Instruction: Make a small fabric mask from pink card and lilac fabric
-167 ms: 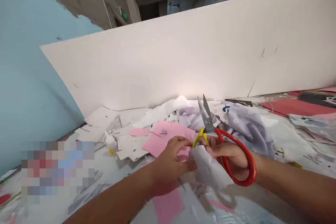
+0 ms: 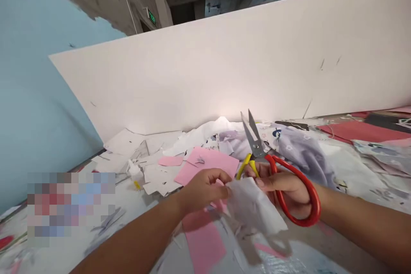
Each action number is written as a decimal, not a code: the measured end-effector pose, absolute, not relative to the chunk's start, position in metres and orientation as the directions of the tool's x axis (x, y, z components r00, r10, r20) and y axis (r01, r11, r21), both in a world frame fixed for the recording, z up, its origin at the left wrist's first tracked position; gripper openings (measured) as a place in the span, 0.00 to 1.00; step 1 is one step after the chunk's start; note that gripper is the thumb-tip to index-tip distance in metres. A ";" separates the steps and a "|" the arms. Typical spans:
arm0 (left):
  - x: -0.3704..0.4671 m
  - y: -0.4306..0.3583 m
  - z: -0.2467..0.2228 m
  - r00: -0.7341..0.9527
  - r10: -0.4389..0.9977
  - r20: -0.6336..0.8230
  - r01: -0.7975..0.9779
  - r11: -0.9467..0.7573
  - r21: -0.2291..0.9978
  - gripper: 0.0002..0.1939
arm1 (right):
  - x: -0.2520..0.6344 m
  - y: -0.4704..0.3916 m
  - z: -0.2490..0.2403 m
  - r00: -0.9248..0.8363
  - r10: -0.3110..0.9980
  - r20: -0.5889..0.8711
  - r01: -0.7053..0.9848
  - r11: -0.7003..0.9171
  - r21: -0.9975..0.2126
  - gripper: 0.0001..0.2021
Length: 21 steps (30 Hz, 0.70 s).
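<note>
My right hand (image 2: 290, 190) is wrapped round a pair of red-handled scissors (image 2: 294, 180). Their metal blades point up and stand slightly apart. By the same fingers is a yellow forked piece (image 2: 246, 165); I cannot tell whether it is part of the scissors. A small white piece of thin cloth or paper (image 2: 253, 205) hangs between my hands, its upper edge at my right thumb. My left hand (image 2: 205, 190) is closed, thumb and fingertips pinching the left corner of that white piece. Beneath my hands lies a pink sheet (image 2: 205, 239).
Pink paper (image 2: 215, 162) and white scraps (image 2: 162, 177) cover the surface ahead, with a small white bottle (image 2: 136, 173) to the left. Crumpled lilac fabric (image 2: 302, 150) lies behind my right hand. A white panel (image 2: 205, 77) closes off the back, and a blue wall (image 2: 41, 107) the left.
My left hand has drawn slightly left, and the white piece is spread out flatter. My right hand and the scissors have shifted a little to the right; the blades sit slightly higher.
</note>
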<state>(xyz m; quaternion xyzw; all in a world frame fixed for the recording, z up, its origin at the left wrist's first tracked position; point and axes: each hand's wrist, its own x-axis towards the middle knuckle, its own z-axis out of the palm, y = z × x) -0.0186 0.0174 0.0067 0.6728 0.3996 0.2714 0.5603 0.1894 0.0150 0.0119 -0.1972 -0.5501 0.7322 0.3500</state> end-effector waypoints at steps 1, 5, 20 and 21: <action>-0.023 0.020 0.010 0.521 0.846 -0.112 0.219 -0.006 0.976 0.05 | 0.190 0.017 0.013 -0.647 0.757 0.088 -0.302 -0.150 -0.941 0.09; -0.038 0.028 0.025 0.477 0.867 -0.144 0.178 0.065 0.982 0.05 | 0.189 0.023 0.006 -0.500 0.865 0.045 -0.271 -0.107 -0.957 0.08; -0.079 0.027 0.072 0.566 0.770 -0.295 0.670 -0.222 0.709 0.05 | 0.171 -0.020 0.018 -0.645 0.727 -0.236 0.123 -0.206 -0.971 0.04; -0.080 0.027 0.072 0.567 0.752 -0.336 0.699 -0.223 0.680 0.05 | 0.170 -0.023 0.020 -0.667 0.697 -0.265 0.152 -0.220 -0.963 0.03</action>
